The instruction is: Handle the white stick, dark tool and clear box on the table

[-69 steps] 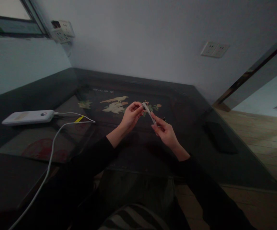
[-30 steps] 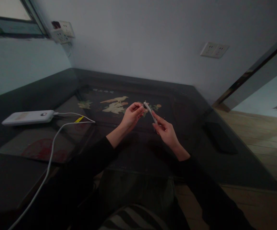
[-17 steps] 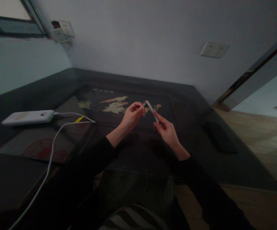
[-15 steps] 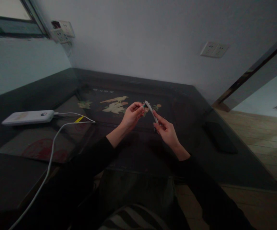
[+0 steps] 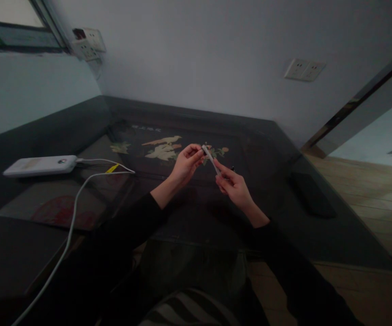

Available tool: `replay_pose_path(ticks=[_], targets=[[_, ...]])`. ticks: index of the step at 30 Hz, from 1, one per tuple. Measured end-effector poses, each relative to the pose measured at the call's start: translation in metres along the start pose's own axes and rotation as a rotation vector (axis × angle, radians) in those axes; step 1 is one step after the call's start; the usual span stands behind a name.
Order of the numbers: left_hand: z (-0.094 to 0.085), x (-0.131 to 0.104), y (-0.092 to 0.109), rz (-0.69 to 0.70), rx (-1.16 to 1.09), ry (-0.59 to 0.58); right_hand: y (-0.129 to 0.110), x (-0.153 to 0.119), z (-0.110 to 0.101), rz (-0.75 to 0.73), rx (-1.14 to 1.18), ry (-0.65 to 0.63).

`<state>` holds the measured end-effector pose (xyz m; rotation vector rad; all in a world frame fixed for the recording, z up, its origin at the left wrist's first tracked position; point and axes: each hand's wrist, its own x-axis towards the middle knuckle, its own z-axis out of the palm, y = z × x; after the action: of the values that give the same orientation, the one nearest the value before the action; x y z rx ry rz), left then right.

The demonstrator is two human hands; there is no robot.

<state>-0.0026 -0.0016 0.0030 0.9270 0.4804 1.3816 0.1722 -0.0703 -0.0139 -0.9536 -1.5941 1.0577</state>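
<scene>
Over the dark table, my right hand [image 5: 233, 183] is closed on a thin, pale, stick-like tool [image 5: 211, 158], which slants up to the left. A small dark bit shows beside my right fingers. My left hand [image 5: 186, 165] is closed, thumb and fingers pinched at the tool's upper end. Between its fingertips is a small dark piece, too small to name. The tool's upper end is touching or very close to this piece; which of the two I cannot tell.
A white power bank [image 5: 41, 166] lies at the left, with a white cable [image 5: 75, 208] running toward the front edge. A black flat object [image 5: 312, 194] rests at the right. The table [image 5: 270, 149] bears a bird-and-flower picture. Wall sockets [image 5: 304, 70] are behind.
The pale tool and my right fingers have shifted slightly left, and the tool's tip is nearer my left fingertips. My left hand has barely moved.
</scene>
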Motion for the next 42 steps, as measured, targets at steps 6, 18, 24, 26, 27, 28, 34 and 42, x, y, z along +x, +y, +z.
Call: replay_pose_path(ticks=[6,18,24,26,27,28,34,42], targets=[[-0.0010,0.0003,-0.0005,0.007,0.035,-0.002,-0.0004,0.0023,-0.0019,0.015,-0.081,0.071],[-0.0021,-0.0001,-0.0011,0.005,0.011,-0.037,-0.0016,0.0029,-0.0019,0.005,-0.110,0.132],[-0.0035,0.0012,-0.0019,0.003,0.012,-0.022,-0.0025,0.0008,-0.0006,0.031,-0.047,0.071],[-0.0043,0.0017,-0.0027,0.010,0.005,-0.026,-0.0019,0.0001,0.0004,0.028,-0.024,0.042],[-0.0046,0.0020,-0.0031,0.014,0.000,-0.027,-0.0015,-0.0002,0.0009,0.027,-0.008,0.025],[-0.0049,0.0022,-0.0034,0.017,-0.005,-0.026,-0.0010,-0.0004,0.0014,0.028,0.010,0.008],[-0.0039,0.0020,-0.0027,0.017,0.017,-0.017,0.0040,0.0005,0.0010,0.024,0.079,-0.041],[-0.0049,0.0015,-0.0024,0.014,0.008,-0.027,0.0020,0.0025,-0.0017,0.013,-0.062,0.078]])
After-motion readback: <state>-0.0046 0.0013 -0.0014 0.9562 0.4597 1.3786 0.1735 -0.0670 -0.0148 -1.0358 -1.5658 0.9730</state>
